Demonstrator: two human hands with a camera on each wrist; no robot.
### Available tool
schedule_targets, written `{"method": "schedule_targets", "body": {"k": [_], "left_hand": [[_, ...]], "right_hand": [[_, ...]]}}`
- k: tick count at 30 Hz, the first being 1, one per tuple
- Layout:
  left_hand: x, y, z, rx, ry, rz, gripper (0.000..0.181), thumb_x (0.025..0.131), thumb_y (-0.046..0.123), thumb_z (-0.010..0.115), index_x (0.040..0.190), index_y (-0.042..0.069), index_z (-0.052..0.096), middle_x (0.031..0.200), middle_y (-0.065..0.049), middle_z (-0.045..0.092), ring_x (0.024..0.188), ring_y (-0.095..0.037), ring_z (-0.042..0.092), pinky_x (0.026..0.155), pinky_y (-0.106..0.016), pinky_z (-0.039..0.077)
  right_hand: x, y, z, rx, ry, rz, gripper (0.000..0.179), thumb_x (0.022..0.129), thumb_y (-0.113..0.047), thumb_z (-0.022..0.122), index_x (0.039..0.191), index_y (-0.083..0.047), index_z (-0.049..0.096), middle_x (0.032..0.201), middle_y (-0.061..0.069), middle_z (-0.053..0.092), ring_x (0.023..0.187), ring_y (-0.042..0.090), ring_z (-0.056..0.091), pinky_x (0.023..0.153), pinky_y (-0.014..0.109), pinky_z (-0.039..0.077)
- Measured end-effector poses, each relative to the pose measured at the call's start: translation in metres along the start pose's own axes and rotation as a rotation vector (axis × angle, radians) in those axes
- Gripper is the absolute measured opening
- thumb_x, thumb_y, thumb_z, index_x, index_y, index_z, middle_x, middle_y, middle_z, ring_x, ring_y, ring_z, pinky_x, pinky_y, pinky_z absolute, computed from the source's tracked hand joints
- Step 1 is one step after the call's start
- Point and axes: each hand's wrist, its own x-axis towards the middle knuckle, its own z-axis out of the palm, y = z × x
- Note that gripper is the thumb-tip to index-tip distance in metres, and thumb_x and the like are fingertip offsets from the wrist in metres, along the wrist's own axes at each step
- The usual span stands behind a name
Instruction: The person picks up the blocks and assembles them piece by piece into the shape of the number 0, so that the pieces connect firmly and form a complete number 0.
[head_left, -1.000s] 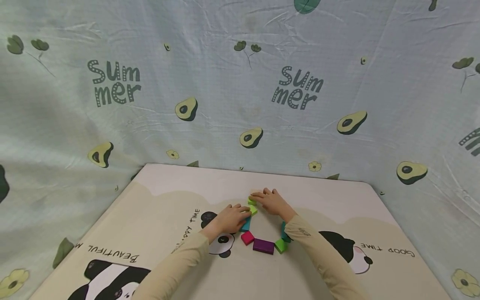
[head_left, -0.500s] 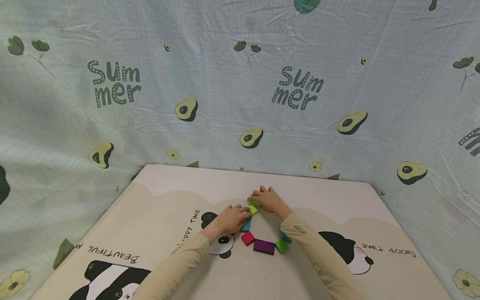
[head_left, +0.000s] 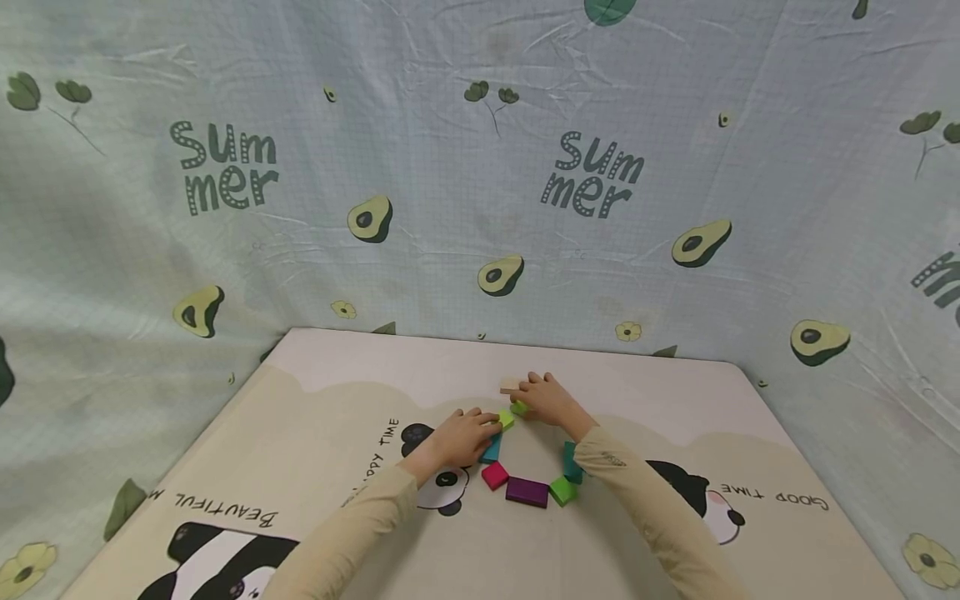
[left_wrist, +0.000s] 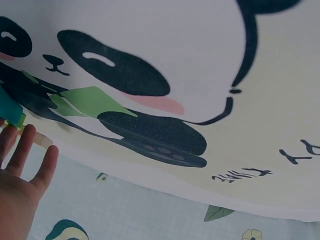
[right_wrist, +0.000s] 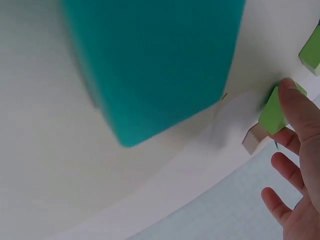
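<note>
My right hand pinches a lime-green block between thumb and index finger; in the right wrist view that lime block shows under the thumb, the other fingers spread. Just beyond it lies a plain wooden block. My left hand rests its fingertips at a second lime block and over a blue-teal block; its thumb is hidden. In the left wrist view, the fingers of that hand stretch out loosely beside the teal block.
Continuing the curved row are a red block, a purple block, a green block and a teal block, close by my right sleeve. The panda-print table ends at a hanging patterned cloth.
My right hand has shifted slightly right with its lime block, uncovering the wooden block behind. The right-hand teal block shows more again beside the sleeve. My left hand stays in place.
</note>
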Motion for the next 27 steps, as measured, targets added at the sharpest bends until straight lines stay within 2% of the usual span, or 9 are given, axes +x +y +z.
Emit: {"method": "schedule_targets", "body": {"k": [6,14,20,27], "left_hand": [[0.001,0.000,0.000,-0.002,-0.014,-0.007,0.033,0.092,0.025,0.046,0.123,0.018,0.052,0.129,-0.001,0.051,0.113,-0.019,0.050,0.085,-0.041,0.045],[-0.001,-0.002,-0.003,-0.003,-0.005,-0.001,0.032,0.092,0.024,0.046,0.123,0.017,0.053,0.128,-0.002,0.051,0.111,-0.019,0.050,0.084,-0.041,0.045],[-0.001,-0.002,-0.001,-0.002,0.007,0.002,0.032,0.091,0.024,0.047,0.122,0.017,0.053,0.128,-0.002,0.052,0.111,-0.019,0.051,0.084,-0.042,0.045],[0.000,-0.001,0.001,0.005,0.014,0.010,0.032,0.091,0.024,0.048,0.122,0.017,0.054,0.127,-0.001,0.052,0.110,-0.018,0.051,0.083,-0.041,0.045]], "right_hand": [[-0.011,0.005,-0.005,0.052,0.000,0.015,0.030,0.079,-0.034,0.064,0.106,-0.022,0.059,0.101,-0.002,0.059,0.088,0.018,0.045,0.073,0.036,0.037],[-0.026,0.009,-0.011,0.053,0.101,-0.027,0.030,0.076,-0.035,0.066,0.103,-0.022,0.060,0.095,-0.002,0.059,0.082,0.016,0.044,0.068,0.032,0.036],[-0.036,0.009,-0.015,0.098,0.130,-0.029,0.029,0.076,-0.035,0.067,0.100,-0.021,0.059,0.097,-0.003,0.060,0.082,0.016,0.044,0.070,0.033,0.036],[-0.049,0.012,-0.010,0.163,0.168,-0.027,0.030,0.073,-0.035,0.069,0.097,-0.020,0.061,0.092,-0.003,0.061,0.083,0.016,0.045,0.070,0.033,0.037]]}}
